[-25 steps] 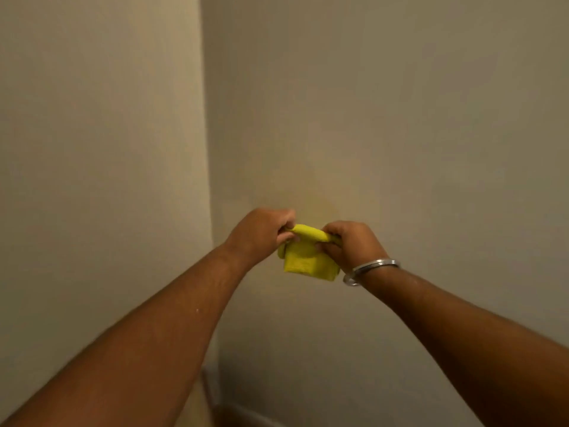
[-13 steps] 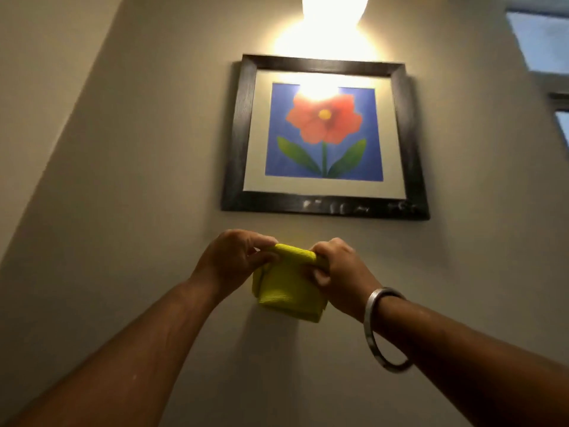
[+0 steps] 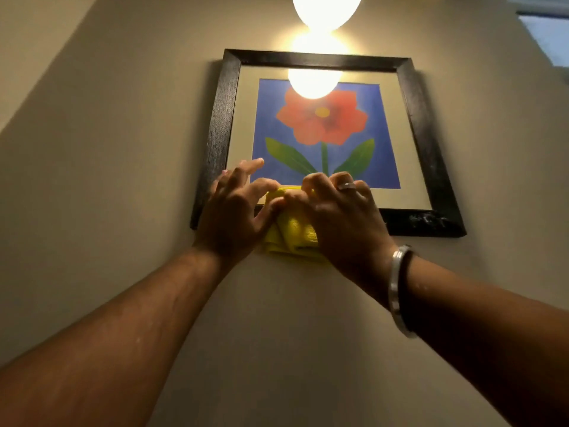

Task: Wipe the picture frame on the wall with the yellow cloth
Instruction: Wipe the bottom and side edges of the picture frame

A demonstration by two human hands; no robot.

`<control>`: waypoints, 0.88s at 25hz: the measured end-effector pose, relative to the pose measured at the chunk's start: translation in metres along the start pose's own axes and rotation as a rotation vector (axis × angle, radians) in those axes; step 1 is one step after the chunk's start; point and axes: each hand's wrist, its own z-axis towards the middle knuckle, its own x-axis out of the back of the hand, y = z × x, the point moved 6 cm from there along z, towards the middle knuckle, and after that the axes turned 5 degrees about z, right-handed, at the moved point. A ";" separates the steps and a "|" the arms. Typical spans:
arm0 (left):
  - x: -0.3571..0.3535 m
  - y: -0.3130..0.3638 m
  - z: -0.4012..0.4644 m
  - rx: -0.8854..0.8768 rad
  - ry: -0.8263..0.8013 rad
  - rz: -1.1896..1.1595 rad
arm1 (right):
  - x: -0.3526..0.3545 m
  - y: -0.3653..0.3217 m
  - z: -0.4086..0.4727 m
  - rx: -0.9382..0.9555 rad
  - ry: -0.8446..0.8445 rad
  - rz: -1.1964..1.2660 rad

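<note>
A black picture frame (image 3: pixel 428 143) hangs on the beige wall and holds a print of a red flower on blue. White smudges mark its bottom bar at the right. A folded yellow cloth (image 3: pixel 291 234) sits in front of the frame's bottom bar, left of centre. My left hand (image 3: pixel 237 211) pinches the cloth's left side with thumb and a finger while its other fingers spread over the frame's lower left corner. My right hand (image 3: pixel 338 214), with a ring and a metal bangle at the wrist, grips the cloth's right side with curled fingers.
A bright wall lamp (image 3: pixel 326 7) glows just above the frame and reflects in the glass. A window edge (image 3: pixel 548 35) shows at the top right. A wall corner (image 3: pixel 46 84) slants off at the upper left.
The view tilted up from bare wall to the frame. Both hands rose with the cloth from below the frame to its bottom bar, and my left fingers spread.
</note>
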 end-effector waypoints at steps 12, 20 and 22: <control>-0.013 -0.031 -0.007 0.178 0.133 0.293 | -0.032 -0.022 -0.013 -0.231 -0.121 0.041; -0.018 -0.026 -0.007 0.155 0.045 0.315 | -0.018 0.031 -0.046 -0.475 -0.025 0.131; -0.017 -0.027 -0.007 0.162 0.031 0.334 | -0.035 -0.027 -0.032 -0.215 -0.040 0.147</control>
